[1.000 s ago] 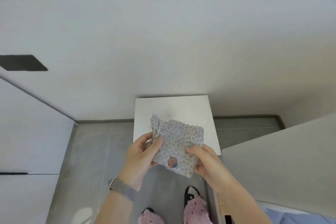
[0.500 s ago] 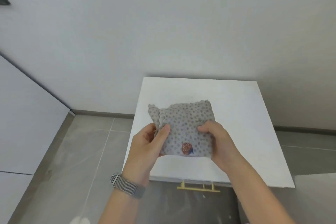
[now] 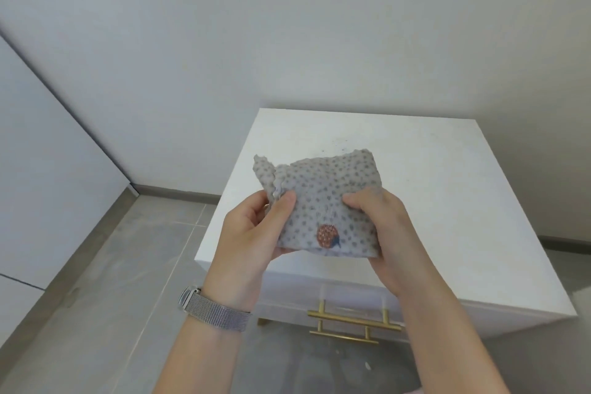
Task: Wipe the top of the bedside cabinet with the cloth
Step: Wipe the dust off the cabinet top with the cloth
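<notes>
Both hands hold the cloth [image 3: 323, 201] up in the air above the front part of the cabinet [image 3: 431, 189], clear of its top; the cloth is grey with darker dots, folded into a rough square, with a small red and blue mark near its lower edge and a loose corner sticking up at its upper left; the left hand [image 3: 246, 243] has its grip closed on the cloth's left side, thumb pressed on the front face and fingers behind; the right hand [image 3: 383, 233] has its grip closed on the right side, thumb on the front, the fingers wrapped round the edge; a metal mesh watch band [image 3: 214, 310] sits on the left wrist; the cabinet is white, its top bare apart from a few dark specks [image 3: 339, 145] near the middle, just beyond the cloth's upper edge; two brass handles [image 3: 348, 326] show on its front below the hands; its back edge stands against the pale wall [image 3: 287, 25]; grey floor tiles [image 3: 112, 281] lie to its left.
</notes>
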